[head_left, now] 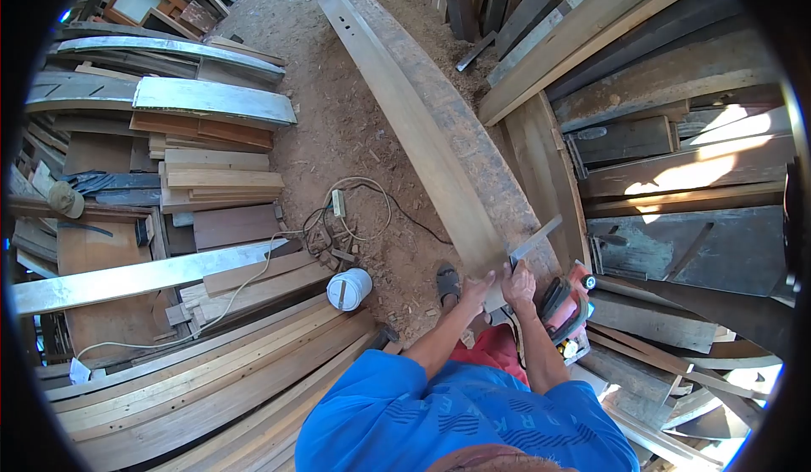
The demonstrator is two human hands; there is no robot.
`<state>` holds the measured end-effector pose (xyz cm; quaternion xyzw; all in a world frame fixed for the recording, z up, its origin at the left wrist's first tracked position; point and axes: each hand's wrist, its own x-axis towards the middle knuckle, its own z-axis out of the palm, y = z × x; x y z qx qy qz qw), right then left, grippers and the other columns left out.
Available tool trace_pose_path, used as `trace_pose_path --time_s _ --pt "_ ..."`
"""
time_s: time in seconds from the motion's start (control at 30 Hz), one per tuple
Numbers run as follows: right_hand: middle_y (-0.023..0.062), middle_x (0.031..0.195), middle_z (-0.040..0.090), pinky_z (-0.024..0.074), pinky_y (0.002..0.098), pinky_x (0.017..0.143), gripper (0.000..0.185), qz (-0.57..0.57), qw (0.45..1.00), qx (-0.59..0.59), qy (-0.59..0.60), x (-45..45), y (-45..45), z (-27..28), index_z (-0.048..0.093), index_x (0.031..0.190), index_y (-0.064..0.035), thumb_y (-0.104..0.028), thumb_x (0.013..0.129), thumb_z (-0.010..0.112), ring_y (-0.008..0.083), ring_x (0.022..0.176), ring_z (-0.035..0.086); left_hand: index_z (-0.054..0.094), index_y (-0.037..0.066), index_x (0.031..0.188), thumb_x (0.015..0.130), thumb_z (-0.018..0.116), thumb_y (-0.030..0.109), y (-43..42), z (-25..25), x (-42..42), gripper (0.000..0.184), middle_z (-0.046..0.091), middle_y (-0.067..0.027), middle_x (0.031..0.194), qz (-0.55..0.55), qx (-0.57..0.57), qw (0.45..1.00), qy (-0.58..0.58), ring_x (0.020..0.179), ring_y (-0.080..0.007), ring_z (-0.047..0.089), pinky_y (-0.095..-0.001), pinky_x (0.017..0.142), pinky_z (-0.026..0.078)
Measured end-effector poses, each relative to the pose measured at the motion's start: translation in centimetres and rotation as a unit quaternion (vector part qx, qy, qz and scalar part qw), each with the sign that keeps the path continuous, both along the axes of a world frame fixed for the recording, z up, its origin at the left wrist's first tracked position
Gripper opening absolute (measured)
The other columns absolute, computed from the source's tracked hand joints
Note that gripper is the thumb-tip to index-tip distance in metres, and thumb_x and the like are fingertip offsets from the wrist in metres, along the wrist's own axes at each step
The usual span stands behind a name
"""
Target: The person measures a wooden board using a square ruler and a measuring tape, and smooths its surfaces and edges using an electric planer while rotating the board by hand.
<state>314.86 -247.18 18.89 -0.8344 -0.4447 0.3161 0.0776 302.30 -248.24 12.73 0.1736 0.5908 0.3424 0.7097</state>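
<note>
A long pale wooden board (414,142) lies along a worn workbench plank (481,159), its near end by my body. My left hand (478,289) grips the board's left edge close to that end, thumb toward the top face. Beside it, my right hand (519,284) is closed around the dark stock of a try square (537,239). The square's light metal blade sticks out up and to the right, over the bench. Fine contact between the square and the board is hard to see. Two dark holes show near the board's far end.
A red power tool (576,305) sits right of my right hand. A white bucket (350,289), a power strip (339,203) and looped cords lie on the sawdust-covered ground to the left. Stacked planks (224,176) line the left side; heavy timbers (608,41) lean at the right.
</note>
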Motion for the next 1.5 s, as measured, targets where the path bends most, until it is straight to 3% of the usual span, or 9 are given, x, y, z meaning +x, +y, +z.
trace_pose_path --time_s 0.3,0.4,0.5,0.67,0.77,0.93,1.1,1.27,1.5 --pt "0.0343 0.093 0.066 0.0512 0.0519 0.081 0.05 0.042 0.986 0.085 0.137 -4.4 -0.3 7.7 0.059 0.1 0.0058 -0.044 0.095 0.059 0.0479 0.091 0.066 0.052 -0.003 0.132 0.089 0.075 0.024 -2.9 10.2 -9.7 0.056 0.066 -0.0143 0.12 -0.083 0.048 0.994 0.044 0.105 -0.0233 0.065 -0.0363 0.089 0.053" --pt "0.0203 0.09 0.069 0.0521 0.0429 0.074 0.048 -0.018 0.938 0.115 0.327 -5.2 -0.7 8.8 0.064 0.104 0.0074 -0.04 0.099 0.056 0.0265 0.079 0.065 0.051 -0.003 0.133 0.093 0.07 0.026 -2.0 20.8 -11.2 0.053 0.064 -0.0154 0.124 -0.138 0.108 0.983 0.048 0.108 -0.023 0.064 -0.0373 0.093 0.051" --pt "0.0118 0.091 0.069 0.0525 0.0375 0.074 0.047 -0.056 0.903 0.083 0.418 -7.3 -0.8 12.9 0.065 0.107 0.0068 -0.038 0.103 0.051 0.0175 0.08 0.062 0.05 -0.002 0.134 0.096 0.06 0.039 -2.3 22.5 -12.9 0.057 0.063 -0.0166 0.123 -0.111 0.267 0.957 0.007 0.11 -0.0235 0.063 -0.0387 0.097 0.05" --pt "0.01 0.097 0.068 0.0519 0.0345 0.08 0.049 -0.068 0.844 0.081 0.526 -12.4 -1.6 14.6 0.061 0.116 0.0066 -0.039 0.106 0.045 0.0148 0.085 0.062 0.05 -0.002 0.134 0.095 0.051 0.051 0.9 21.7 -15.8 0.066 0.064 -0.0181 0.121 0.038 0.144 0.952 -0.266 0.109 -0.0275 0.064 -0.041 0.098 0.051" --pt "0.0092 0.096 0.068 0.0515 0.0353 0.081 0.049 0.002 0.878 0.089 0.47 -13.6 -1.7 11.5 0.061 0.117 0.0067 -0.037 0.107 0.041 0.0147 0.085 0.06 0.052 -0.002 0.132 0.093 0.053 0.05 1.1 23.1 -16.7 0.064 0.065 -0.0181 0.117 0.093 0.176 0.934 -0.297 0.104 -0.028 0.066 -0.041 0.094 0.052" --pt "0.0373 0.098 0.064 0.0492 0.0574 0.086 0.046 0.113 0.978 0.057 0.167 -13.0 1.7 17.7 0.056 0.107 0.0086 -0.036 0.1 0.049 0.0525 0.097 0.063 0.058 0.002 0.121 0.092 0.056 0.052 1.2 23.9 -19.8 0.058 0.068 -0.0115 0.102 0.046 0.151 0.965 -0.211 0.088 -0.0214 0.067 -0.0359 0.076 0.055" --pt "0.0304 0.092 0.065 0.0486 0.055 0.079 0.027 0.113 0.94 0.313 0.074 -11.0 7.7 22.9 0.056 0.107 0.0033 -0.022 0.098 0.054 0.0518 0.088 0.063 0.061 0.001 0.112 0.09 0.055 0.05 1.2 26.0 -23.5 0.054 0.069 -0.012 0.088 0.013 0.123 0.983 -0.139 0.075 -0.0214 0.069 -0.0356 0.068 0.057" --pt "0.0207 0.093 0.065 0.0487 0.0426 0.076 0.016 0.183 0.756 0.628 0.009 -14.6 13.4 31.5 0.063 0.107 -0.0016 -0.007 0.092 0.06 0.0363 0.086 0.064 0.058 0.006 0.11 0.084 0.062 0.057 0.7 30.9 -26.3 0.057 0.059 -0.0071 0.09 0.006 0.106 0.992 -0.065 0.08 -0.0176 0.059 -0.034 0.067 0.048" --pt "0.0194 0.083 0.067 0.0502 0.0421 0.072 0.015 0.233 0.863 0.378 0.243 -21.5 22.1 29.1 0.064 0.102 -0.0019 -0.009 0.089 0.067 0.0346 0.08 0.067 0.054 0.005 0.119 0.084 0.06 0.058 -1.6 33.8 -28.0 0.064 0.057 -0.0081 0.098 -0.001 0.08 0.994 -0.07 0.089 -0.0177 0.056 -0.0346 0.075 0.046"
